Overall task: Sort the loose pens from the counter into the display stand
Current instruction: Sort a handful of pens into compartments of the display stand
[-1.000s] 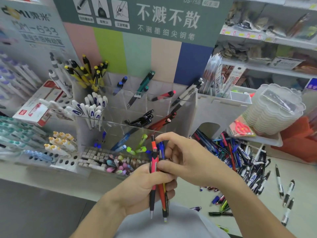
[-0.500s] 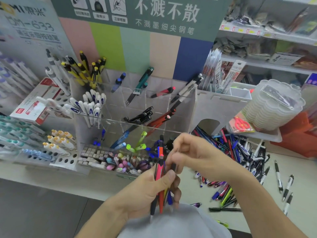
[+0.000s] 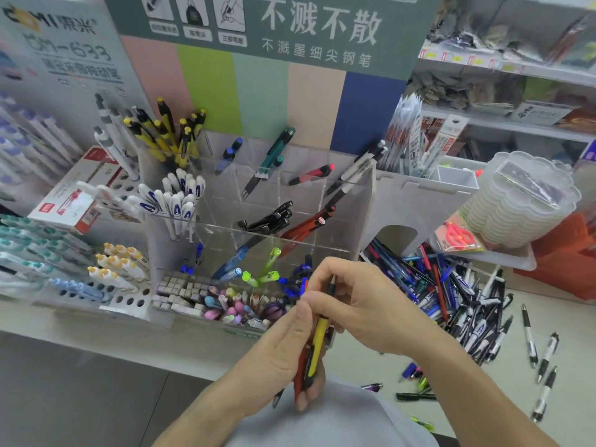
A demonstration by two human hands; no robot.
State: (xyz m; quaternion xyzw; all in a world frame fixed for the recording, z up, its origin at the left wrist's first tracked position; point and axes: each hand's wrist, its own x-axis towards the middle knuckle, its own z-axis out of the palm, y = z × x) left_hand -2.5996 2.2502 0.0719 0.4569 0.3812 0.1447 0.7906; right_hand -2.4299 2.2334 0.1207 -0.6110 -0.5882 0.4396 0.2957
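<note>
Left hand (image 3: pixel 283 346) grips a bundle of pens (image 3: pixel 314 346), yellow, red and dark; right hand (image 3: pixel 351 304) pinches its top, before the clear acrylic display stand (image 3: pixel 258 201). Loose pen heap (image 3: pixel 451 295) on the pale counter (image 3: pixel 371 359), right. Three stray black-and-white pens (image 3: pixel 545 359) beyond.

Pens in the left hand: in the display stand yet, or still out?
Out: the left hand grips the pens in front of the display stand.

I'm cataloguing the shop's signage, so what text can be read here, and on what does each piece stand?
"不溅不散": large white characters on the green header sign.
"不溅墨细尖钢笔": smaller line beneath it on the same sign.
"A": blue letter on the white pens in the display stand.
Left grey board: logo and model number too blurred.
Shelf price tags and red-and-white box: unreadable.
</note>
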